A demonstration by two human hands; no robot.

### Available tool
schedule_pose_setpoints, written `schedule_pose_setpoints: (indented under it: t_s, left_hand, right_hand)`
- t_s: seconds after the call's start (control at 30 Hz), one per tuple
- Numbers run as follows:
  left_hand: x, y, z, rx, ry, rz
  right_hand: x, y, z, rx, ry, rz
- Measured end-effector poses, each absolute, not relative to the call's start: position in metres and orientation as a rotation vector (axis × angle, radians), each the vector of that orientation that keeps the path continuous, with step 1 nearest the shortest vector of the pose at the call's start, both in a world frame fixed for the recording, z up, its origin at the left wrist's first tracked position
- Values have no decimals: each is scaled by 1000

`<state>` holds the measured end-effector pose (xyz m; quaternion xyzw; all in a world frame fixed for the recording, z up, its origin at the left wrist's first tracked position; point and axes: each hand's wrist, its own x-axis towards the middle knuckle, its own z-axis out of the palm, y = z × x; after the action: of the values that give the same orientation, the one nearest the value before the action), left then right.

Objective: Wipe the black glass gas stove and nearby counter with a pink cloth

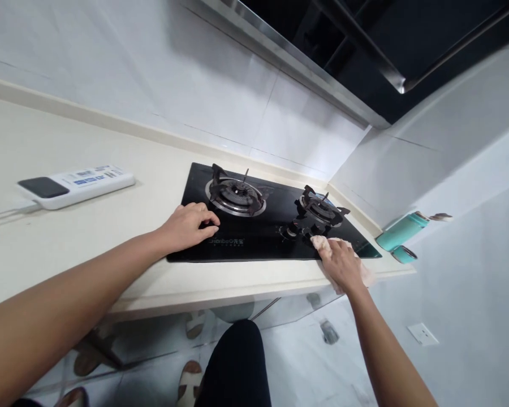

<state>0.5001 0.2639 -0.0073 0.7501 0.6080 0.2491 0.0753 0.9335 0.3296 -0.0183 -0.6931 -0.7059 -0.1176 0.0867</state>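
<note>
Black glass gas hob (258, 240): left hand (189, 226) rests on it released, fingers curled; right hand (343, 265) grasps a pale crumpled cloth (322, 242).

The hob (254, 240) shows a glossy black glass top with dark matt metal pan supports (236, 189), set in a smooth pale matt stone-like countertop (89, 226), while the rag (326, 244) looks soft, pale cloth.

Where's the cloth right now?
Head view, right side: the cloth is pressed under the right hand at the front right corner of the stove, just in front of the right burner.
</note>
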Motion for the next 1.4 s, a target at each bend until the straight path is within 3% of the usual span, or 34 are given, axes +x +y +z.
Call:
schedule_pose_setpoints:
  t_s: [0.5,0.73,0.87,1.0,1.1,1.27,1.4]
  left_hand:
    - [496,257,1,2013,1643,974]
    - [504,245,27,1952,1577,1118]
    - [525,222,49,2053,1462,1074]
    - [539,192,46,2193,1395,954]
    - [542,174,33,2156,1533,803]
    - [558,172,14,2352,1748,523]
    - [581,186,6,2443,1827,478]
  right_hand:
    - [783,246,-11,-1627,-2489,-461]
    - [698,210,1,-1336,-2602,-191]
    - [676,201,-2,-1014,-2542,136]
    - [699,215,-14,-686,-2020,645]
    - [744,235,-19,-648,-1525,823]
    - [839,282,-10,-757,-1174,722]
    - [908,329,-16,-1088,-1313,494]
